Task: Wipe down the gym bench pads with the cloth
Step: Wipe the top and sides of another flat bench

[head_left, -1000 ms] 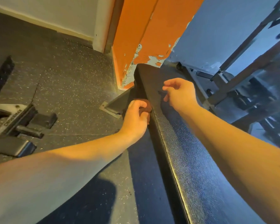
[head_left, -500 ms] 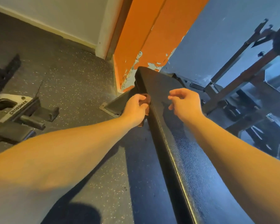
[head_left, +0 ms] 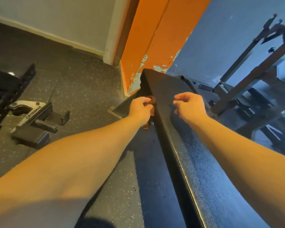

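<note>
**Head view: cloth on the pad's left edge, most of the wipe unjudgeable**

Head camera looks down my two bare forearms. My left hand (head_left: 141,109) is clenched around a bunched brown cloth (head_left: 150,104), pressing it against the left side wall of the black bench pad (head_left: 192,155), toward the pad's far end. Only a crumpled fold of cloth shows past my knuckles, plus a small tail hanging below my wrist. My right hand (head_left: 190,105) hovers just above the pad's top face, fingers loosely curled and grasping nothing; I cannot tell whether it touches the vinyl.

As I judge it, I am working the side edge near the far end. Nothing on the surface marks wiped from unwiped, with no damp streak or dust line I can read, so I cannot say how much is finished. The far end face and any other pads likely remain.

The pad itself is long and narrow, covered in pebbled black vinyl with a glossy seam along its top left corner, shining bluish close to me. Beyond its far end stands an orange pillar (head_left: 148,46) with peeling paint. Speckled rubber floor (head_left: 82,83) lies to the left, where a Crossmax attachment (head_left: 31,112) rests; a dark rack frame (head_left: 253,83) stands to the right.
</note>
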A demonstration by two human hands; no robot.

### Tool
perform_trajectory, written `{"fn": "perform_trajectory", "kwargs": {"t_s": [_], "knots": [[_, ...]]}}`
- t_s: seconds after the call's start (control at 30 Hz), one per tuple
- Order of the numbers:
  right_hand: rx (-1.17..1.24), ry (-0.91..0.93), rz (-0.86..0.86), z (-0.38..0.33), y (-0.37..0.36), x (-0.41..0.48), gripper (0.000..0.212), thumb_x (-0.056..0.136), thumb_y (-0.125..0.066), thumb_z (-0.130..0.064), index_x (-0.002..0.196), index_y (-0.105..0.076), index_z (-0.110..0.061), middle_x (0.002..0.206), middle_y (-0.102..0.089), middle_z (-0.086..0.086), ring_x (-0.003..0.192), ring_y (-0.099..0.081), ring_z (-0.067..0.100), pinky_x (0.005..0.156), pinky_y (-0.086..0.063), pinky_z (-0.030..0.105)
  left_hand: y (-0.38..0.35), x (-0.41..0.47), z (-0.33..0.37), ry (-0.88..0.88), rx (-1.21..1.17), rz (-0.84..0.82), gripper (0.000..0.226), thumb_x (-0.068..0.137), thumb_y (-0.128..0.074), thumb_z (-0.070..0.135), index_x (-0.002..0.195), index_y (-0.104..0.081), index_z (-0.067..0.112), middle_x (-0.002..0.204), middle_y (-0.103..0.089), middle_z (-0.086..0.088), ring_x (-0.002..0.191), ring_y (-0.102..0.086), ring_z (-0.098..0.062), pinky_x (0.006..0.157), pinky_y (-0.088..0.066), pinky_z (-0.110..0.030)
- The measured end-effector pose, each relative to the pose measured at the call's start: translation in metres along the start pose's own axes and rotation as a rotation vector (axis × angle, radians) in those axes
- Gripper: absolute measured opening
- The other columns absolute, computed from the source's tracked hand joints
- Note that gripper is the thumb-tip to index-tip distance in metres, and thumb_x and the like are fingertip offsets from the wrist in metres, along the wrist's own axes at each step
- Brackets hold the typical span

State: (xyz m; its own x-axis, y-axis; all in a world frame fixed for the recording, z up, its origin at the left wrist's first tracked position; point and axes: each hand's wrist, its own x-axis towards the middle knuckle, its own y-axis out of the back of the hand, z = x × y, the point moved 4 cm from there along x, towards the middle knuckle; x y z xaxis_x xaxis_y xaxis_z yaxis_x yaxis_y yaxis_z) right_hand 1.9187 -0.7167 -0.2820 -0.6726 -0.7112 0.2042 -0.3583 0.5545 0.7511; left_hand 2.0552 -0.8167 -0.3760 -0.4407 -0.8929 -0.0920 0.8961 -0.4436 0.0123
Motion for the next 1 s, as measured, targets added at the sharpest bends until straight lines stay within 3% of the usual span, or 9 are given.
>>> {"fn": "perform_trajectory", "kwargs": {"t_s": [0.1, 0.23, 0.43, 0.6, 0.7, 0.87, 1.0], "knots": [[0.034, -0.018, -0.005, -0.006, 0.000, -0.008, 0.014, 0.099, -0.064, -0.012, 0.110, -0.072, -0.017, 0.092, -0.072, 0.004, 0.061, -0.067, 0.010, 0.046, -0.045, 0.012, -0.002, 0.003, -0.001, 0.034, -0.012, 0.079, 0.031, 0.101, -0.061, 0.012, 0.131, -0.065, 0.014, 0.119, -0.063, 0.003, 0.108, -0.062, -0.018, 0.098, -0.050, -0.030], [0.012, -0.025, 0.024, -0.009, 0.006, -0.017, 0.014, 0.099, -0.063, -0.011, 0.104, -0.070, -0.022, 0.100, -0.072, 0.002, 0.071, -0.069, 0.014, 0.048, -0.046, 0.013, -0.010, 0.002, 0.001, -0.032, 0.036, 0.103, 0.033, 0.102, -0.058, 0.012, 0.134, -0.063, 0.014, 0.129, -0.063, -0.004, 0.118, -0.061, -0.023, 0.096, -0.049, -0.031], [-0.042, -0.039, 0.081, -0.009, 0.007, -0.023, 0.015, 0.100, -0.062, -0.013, 0.110, -0.071, -0.021, 0.094, -0.070, -0.002, 0.067, -0.069, 0.010, 0.051, -0.048, 0.014, -0.013, -0.009, -0.001, -0.115, 0.048, -0.035, 0.028, 0.101, -0.060, 0.013, 0.129, -0.061, 0.016, 0.122, -0.066, -0.004, 0.105, -0.067, -0.019, 0.095, -0.059, -0.039], [-0.025, -0.027, 0.090, -0.015, 0.000, -0.028, 0.012, 0.099, -0.063, -0.014, 0.106, -0.070, -0.020, 0.091, -0.071, -0.004, 0.058, -0.068, 0.007, 0.051, -0.048, 0.013, -0.011, -0.059, -0.027, -0.165, 0.039, -0.178, 0.023, 0.101, -0.059, 0.017, 0.124, -0.063, 0.022, 0.120, -0.064, 0.000, 0.112, -0.064, -0.021, 0.098, -0.056, -0.044], [-0.018, -0.022, 0.084, -0.018, 0.001, -0.030, 0.014, 0.099, -0.062, -0.012, 0.107, -0.071, -0.019, 0.092, -0.071, -0.004, 0.059, -0.069, 0.007, 0.051, -0.049, 0.013, -0.008, -0.063, -0.032, -0.192, 0.075, -0.186, 0.022, 0.101, -0.058, 0.017, 0.123, -0.064, 0.019, 0.120, -0.063, 0.002, 0.113, -0.062, -0.017, 0.100, -0.052, -0.033], [-0.036, -0.003, 0.072, -0.020, 0.010, -0.030, 0.014, 0.100, -0.062, -0.012, 0.108, -0.071, -0.018, 0.090, -0.071, -0.002, 0.057, -0.067, 0.007, 0.050, -0.047, 0.013, -0.007, -0.027, -0.006, -0.164, 0.057, -0.030, 0.023, 0.102, -0.057, 0.014, 0.124, -0.065, 0.015, 0.113, -0.057, 0.007, 0.108, -0.055, -0.008, 0.092, -0.042, -0.020], [-0.047, 0.040, 0.067, -0.021, 0.013, -0.030, 0.013, 0.100, -0.062, -0.014, 0.109, -0.071, -0.019, 0.093, -0.071, -0.003, 0.062, -0.071, 0.010, 0.053, -0.050, 0.014, -0.010, -0.041, -0.015, -0.231, -0.005, -0.080, 0.018, 0.101, -0.058, 0.015, 0.117, -0.064, 0.022, 0.109, -0.059, 0.007, 0.106, -0.062, -0.015, 0.096, -0.054, -0.030]]}}
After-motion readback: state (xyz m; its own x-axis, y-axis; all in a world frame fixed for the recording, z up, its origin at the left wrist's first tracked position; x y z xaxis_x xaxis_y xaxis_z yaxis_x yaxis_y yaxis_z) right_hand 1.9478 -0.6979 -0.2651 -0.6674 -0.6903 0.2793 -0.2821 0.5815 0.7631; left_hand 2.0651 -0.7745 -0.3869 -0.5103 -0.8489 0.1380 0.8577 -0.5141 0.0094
